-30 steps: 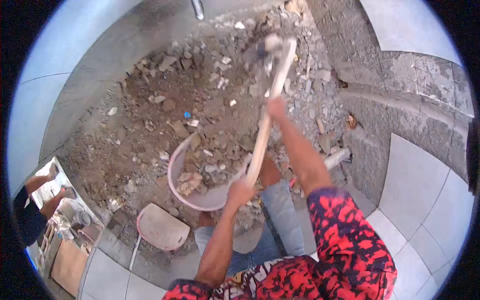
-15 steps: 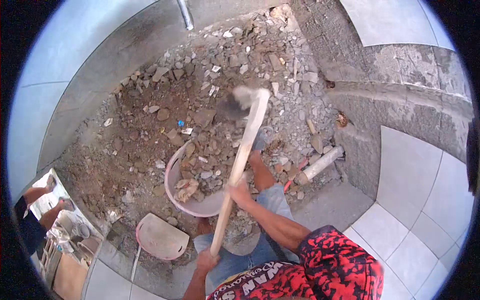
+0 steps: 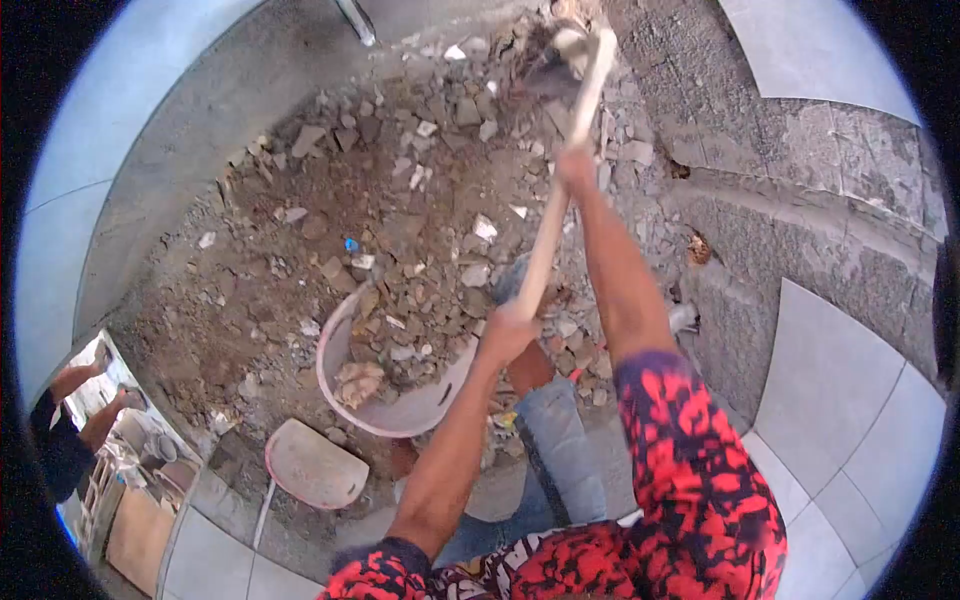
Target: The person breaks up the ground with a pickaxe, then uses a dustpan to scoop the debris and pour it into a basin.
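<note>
Both hands grip a long wooden-handled hoe (image 3: 556, 205). My right hand (image 3: 575, 163) holds the handle high up, near the blurred metal head (image 3: 560, 55), which is over the rubble at the far end of the pit. My left hand (image 3: 507, 333) grips the handle's lower end, beside the rim of a pink basin (image 3: 400, 412). The basin sits on the ground, filled with broken stones and dirt. My legs in blue jeans stand just behind it.
Rubble and brown earth (image 3: 330, 220) cover the floor between grey cement walls. A second pink basin (image 3: 315, 463) lies upside down near the front. A pipe (image 3: 354, 20) sticks out at the back. White tiles (image 3: 850, 400) cover the right. Another person (image 3: 60, 430) stands far left.
The hoe, drawn back over the basin half a second ago, has swung forward again to the far rubble. My right hand slid up the handle; my left arm stretched out.
</note>
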